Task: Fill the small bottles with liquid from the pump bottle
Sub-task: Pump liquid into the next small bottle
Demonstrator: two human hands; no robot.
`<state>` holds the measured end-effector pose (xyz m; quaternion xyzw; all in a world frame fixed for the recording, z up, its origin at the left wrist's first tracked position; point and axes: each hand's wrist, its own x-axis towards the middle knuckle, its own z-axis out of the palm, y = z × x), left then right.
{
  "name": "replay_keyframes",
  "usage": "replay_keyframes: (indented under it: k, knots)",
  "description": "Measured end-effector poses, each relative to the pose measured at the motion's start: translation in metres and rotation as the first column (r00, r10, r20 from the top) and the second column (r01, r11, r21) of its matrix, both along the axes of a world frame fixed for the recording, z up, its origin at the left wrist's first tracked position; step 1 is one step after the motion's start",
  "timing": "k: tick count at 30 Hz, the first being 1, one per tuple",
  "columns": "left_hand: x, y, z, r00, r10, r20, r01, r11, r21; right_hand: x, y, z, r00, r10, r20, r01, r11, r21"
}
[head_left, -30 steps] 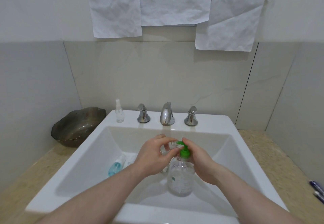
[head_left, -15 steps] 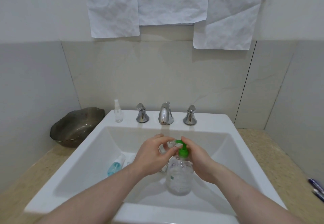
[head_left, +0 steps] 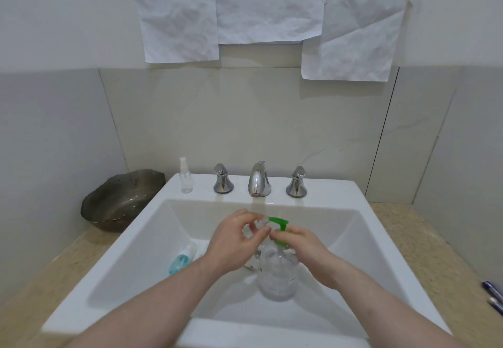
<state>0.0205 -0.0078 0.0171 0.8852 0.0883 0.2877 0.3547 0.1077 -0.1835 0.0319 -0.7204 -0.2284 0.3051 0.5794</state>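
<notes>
Inside the white square ceramic sink, the left hand is pinching a small clear plastic bottle at the spout of the green-topped clear pump bottle. The right hand is curling around that pump's green neck, just beside it.

**The green pump head comes up**

The green pump head sits higher than it did a second ago, and more of its thin stem shows above the neck of the big bottle. The right hand has slid lower, so its fingers are now under the pump head by the neck. The left hand has lifted the small clear bottle a little, up to the spout.
</notes>
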Motion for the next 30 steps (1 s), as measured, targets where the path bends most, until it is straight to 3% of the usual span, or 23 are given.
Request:
replay_keyframes:
  k: [4,11,19,25,28,30]
  knots:
    - [0.003,0.004,0.001,0.997,0.071,0.020,-0.070,0.996,-0.053,0.003,-0.003,-0.006,0.982,-0.086,0.171,0.094,0.995,-0.041]
    - [0.003,0.017,0.004,0.985,0.173,0.021,-0.169,0.977,-0.130,0.018,-0.003,-0.015,0.890,-0.311,0.333,0.327,0.945,0.008]
    - [0.004,0.019,0.003,0.986,0.165,0.000,-0.160,0.955,-0.249,0.031,-0.012,-0.015,0.780,-0.490,0.390,0.532,0.847,0.000]
    - [0.004,0.019,0.007,0.991,0.129,0.031,-0.113,0.945,-0.307,0.034,-0.014,-0.017,0.778,-0.509,0.367,0.555,0.831,-0.023]
    - [0.001,0.021,0.014,0.990,0.138,0.021,-0.120,0.915,-0.386,0.028,-0.014,-0.010,0.743,-0.547,0.385,0.566,0.821,0.075]
    - [-0.001,0.021,0.019,0.995,0.094,0.012,-0.080,0.894,-0.441,0.021,-0.016,-0.002,0.653,-0.622,0.432,0.586,0.777,0.232]
